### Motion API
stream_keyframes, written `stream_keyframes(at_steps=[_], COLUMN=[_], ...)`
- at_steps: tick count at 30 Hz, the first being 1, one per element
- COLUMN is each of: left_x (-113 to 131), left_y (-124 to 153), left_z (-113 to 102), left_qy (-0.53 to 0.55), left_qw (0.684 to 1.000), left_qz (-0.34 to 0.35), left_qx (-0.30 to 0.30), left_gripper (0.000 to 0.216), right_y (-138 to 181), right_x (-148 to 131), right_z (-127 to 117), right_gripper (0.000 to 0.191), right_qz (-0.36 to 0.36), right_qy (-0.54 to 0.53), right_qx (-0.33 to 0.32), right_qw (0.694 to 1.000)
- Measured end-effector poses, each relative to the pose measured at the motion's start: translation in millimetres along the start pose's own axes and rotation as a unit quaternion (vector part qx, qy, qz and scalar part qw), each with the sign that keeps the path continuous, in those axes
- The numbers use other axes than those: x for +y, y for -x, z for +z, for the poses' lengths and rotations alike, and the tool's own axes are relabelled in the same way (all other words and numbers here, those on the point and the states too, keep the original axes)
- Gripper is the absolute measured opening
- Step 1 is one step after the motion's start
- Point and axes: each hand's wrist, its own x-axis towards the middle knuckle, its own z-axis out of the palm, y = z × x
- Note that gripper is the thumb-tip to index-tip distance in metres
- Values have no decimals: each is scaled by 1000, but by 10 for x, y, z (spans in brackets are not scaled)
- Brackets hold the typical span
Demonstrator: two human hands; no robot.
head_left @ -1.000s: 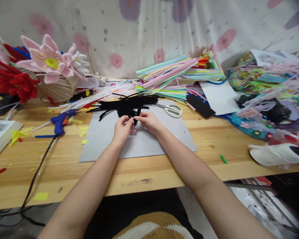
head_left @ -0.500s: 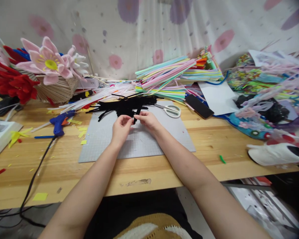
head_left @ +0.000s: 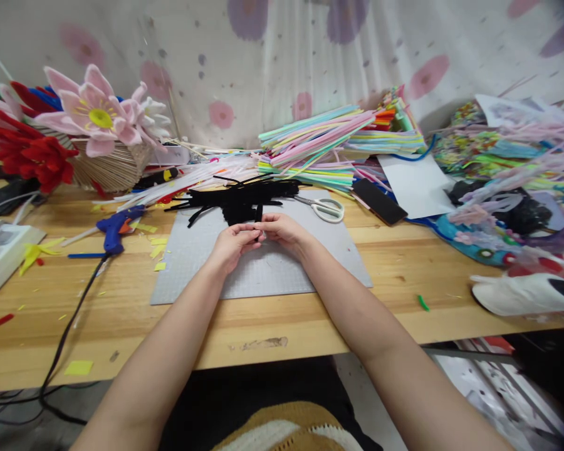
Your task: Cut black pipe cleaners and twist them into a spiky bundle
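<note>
A heap of black pipe cleaners point(head_left: 239, 198) lies at the far edge of a grey cutting mat point(head_left: 263, 263). My left hand point(head_left: 232, 245) and my right hand point(head_left: 284, 230) meet just in front of the heap, fingertips pinched together on one short black pipe cleaner piece point(head_left: 257, 219). Both hands hover low over the mat. White-handled scissors point(head_left: 323, 208) lie on the mat to the right of my hands.
A blue glue gun point(head_left: 115, 225) with a black cord lies left of the mat. Bundles of pastel pipe cleaners point(head_left: 324, 141) pile up behind. A basket with pink and red flowers point(head_left: 89, 119) stands far left. A black phone point(head_left: 378, 200) and craft clutter fill the right.
My hands have drawn slightly nearer to me and lower over the mat, still pinching the black piece together. Nothing else has moved.
</note>
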Motion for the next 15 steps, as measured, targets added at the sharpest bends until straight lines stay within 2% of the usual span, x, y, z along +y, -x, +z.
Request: stream_keyframes(at_steps=[5,10,15], left_x=[17,70,86], left_y=[18,55,33], left_z=[20,30,-5], left_qy=[13,23,37], left_qw=[1000,997,998], left_qz=[-7,-39,-23], left_qx=[-18,-57,-33], left_gripper=[13,8,9], right_y=[14,7,16], right_x=[-5,33,66], right_z=[24,20,-8], right_gripper=[54,44,43], right_qz=[-10,11,-40], right_qy=[-16,24,112], right_qx=[10,3,5], right_qw=[1000,1000,993])
